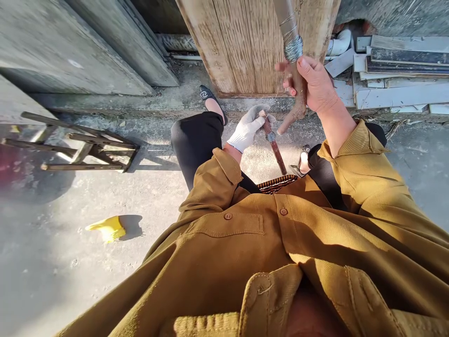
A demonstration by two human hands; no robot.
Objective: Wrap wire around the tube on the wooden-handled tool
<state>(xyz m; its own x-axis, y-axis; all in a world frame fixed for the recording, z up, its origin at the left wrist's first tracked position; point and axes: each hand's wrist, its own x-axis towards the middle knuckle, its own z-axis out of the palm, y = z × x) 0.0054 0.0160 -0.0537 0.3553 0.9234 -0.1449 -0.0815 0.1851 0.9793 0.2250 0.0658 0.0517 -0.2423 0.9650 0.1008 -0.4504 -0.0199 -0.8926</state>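
Note:
My left hand (248,126), in a white knit glove, is closed around the upper part of a short reddish-brown stick (277,153). Silvery wire (270,136) is wound about the middle of that stick, which slants down to the right. Higher up, my bare right hand (320,86) wraps a brown hooked branch (299,98), with the thumb on one side and fingertips showing on the other. Above the thumb, a thick band of wire (293,48) binds the branch to a grey-brown pole (285,16). A thin strand seems to hang between the hands.
A weathered plank panel (235,51) stands directly ahead. Stacked boards (403,98) and a white pipe (339,43) lie at right. A wooden frame stool (94,150) lies at left, and a yellow glove-like item (108,228) rests on the concrete floor (45,262).

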